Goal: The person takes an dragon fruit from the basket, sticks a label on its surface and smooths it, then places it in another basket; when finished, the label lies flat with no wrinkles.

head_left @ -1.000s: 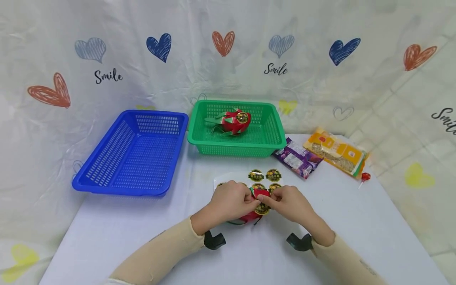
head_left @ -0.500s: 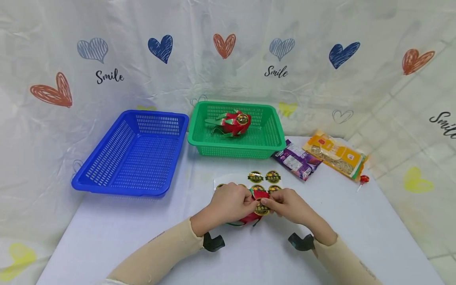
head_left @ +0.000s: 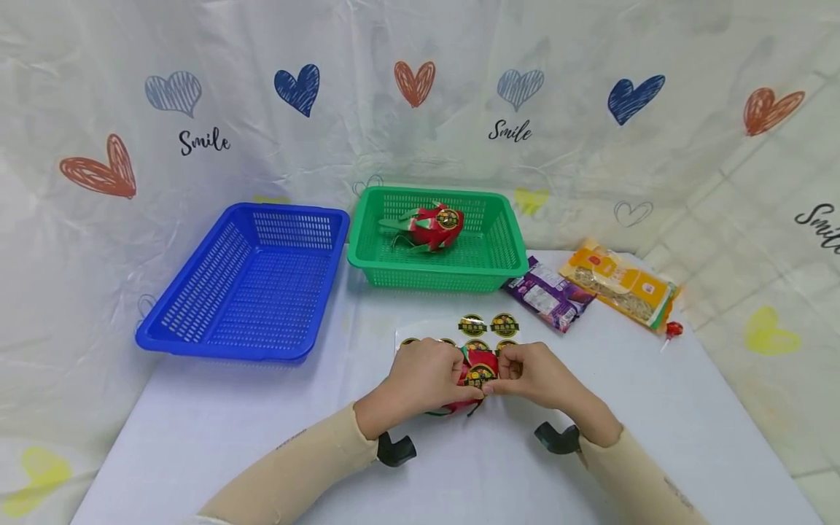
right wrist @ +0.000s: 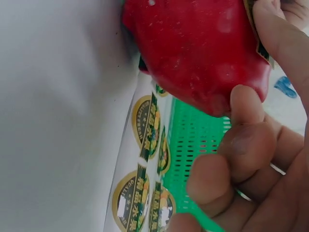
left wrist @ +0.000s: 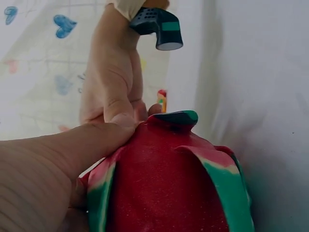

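A red dragon fruit (head_left: 487, 359) with green-tipped scales lies between both hands at the middle of the table. My left hand (head_left: 423, 375) grips it from the left, thumb across its top in the left wrist view. On the fruit sits a round black-and-gold sticker (head_left: 479, 375). My right hand (head_left: 534, 373) holds the fruit's right end, its thumb at the sticker's lower edge and its curled fingers against the fruit (right wrist: 198, 53). In the right wrist view the sticker's edge (right wrist: 256, 34) stands slightly off the skin. Beneath and behind lies a sheet of stickers (head_left: 423, 330), partly hidden.
Another stickered dragon fruit (head_left: 429, 232) rests in the green basket (head_left: 436, 278) at the back. A blue basket (head_left: 226, 348) stands left of it. To the right lie a purple packet (head_left: 550, 295), a yellow packet (head_left: 620, 284) and a red lollipop (head_left: 674, 329).
The right thumb has moved down over the sticker to its lower edge, and more of the sticker's face shows on the fruit. The left thumb has also shifted slightly down.
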A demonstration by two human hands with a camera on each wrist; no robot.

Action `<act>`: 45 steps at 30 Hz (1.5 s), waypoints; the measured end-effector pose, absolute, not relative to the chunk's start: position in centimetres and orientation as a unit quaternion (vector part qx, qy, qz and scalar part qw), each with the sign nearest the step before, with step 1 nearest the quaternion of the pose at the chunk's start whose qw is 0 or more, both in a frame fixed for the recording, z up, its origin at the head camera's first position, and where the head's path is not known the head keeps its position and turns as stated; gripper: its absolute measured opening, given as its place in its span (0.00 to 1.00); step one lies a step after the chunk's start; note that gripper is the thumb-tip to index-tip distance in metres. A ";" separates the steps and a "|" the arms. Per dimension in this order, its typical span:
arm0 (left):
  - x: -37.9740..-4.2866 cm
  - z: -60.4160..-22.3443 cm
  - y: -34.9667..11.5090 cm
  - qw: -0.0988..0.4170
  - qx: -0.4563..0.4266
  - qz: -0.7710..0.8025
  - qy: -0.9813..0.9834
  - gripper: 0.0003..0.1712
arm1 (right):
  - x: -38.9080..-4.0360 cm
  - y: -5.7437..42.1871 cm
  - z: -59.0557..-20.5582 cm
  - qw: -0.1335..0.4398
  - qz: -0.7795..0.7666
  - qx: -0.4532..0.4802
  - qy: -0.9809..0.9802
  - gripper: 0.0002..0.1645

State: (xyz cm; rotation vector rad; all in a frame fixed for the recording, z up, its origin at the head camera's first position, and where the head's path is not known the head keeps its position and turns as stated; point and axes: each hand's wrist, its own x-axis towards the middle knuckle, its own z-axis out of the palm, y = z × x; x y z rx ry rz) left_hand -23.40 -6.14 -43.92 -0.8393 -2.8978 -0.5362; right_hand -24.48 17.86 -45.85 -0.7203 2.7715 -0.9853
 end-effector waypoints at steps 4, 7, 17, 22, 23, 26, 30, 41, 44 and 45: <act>-23.3 -44.0 -6.0 0.053 -0.276 -0.153 -0.948 0.34 | -24.8 18.0 -45.9 0.052 -0.333 -0.260 0.905 0.25; -23.4 -44.2 -5.9 0.060 -0.281 -0.147 -0.947 0.33 | -25.0 18.5 -46.0 0.072 -0.347 -0.282 0.891 0.22; -23.8 -44.4 -6.4 0.083 -0.318 -0.211 -0.921 0.29 | -25.4 19.0 -46.3 0.128 -0.384 -0.323 0.856 0.15; -24.1 -44.6 -6.4 0.087 -0.323 -0.217 -0.917 0.30 | -25.4 17.7 -46.0 0.055 -0.355 -0.253 0.898 0.28; -24.1 -44.6 -6.4 0.087 -0.325 -0.217 -0.916 0.30 | -25.4 17.4 -46.0 0.042 -0.343 -0.236 0.908 0.30; -24.3 -44.7 -6.5 0.082 -0.329 -0.219 -0.915 0.29 | -25.5 16.8 -45.9 0.026 -0.319 -0.207 0.925 0.32; -24.5 -44.7 -6.8 0.072 -0.333 -0.227 -0.912 0.30 | -25.5 16.7 -45.8 0.042 -0.331 -0.208 0.919 0.32; -24.8 -44.6 -7.4 0.062 -0.351 -0.238 -0.904 0.32 | -25.0 18.0 -46.3 0.073 -0.383 -0.260 0.883 0.24; -24.9 -44.6 -7.6 0.039 -0.358 -0.237 -0.902 0.32 | -24.9 18.7 -46.5 0.094 -0.393 -0.277 0.872 0.20; -24.9 -44.6 -7.6 0.031 -0.359 -0.238 -0.902 0.32 | -24.9 18.8 -46.5 0.100 -0.394 -0.283 0.869 0.19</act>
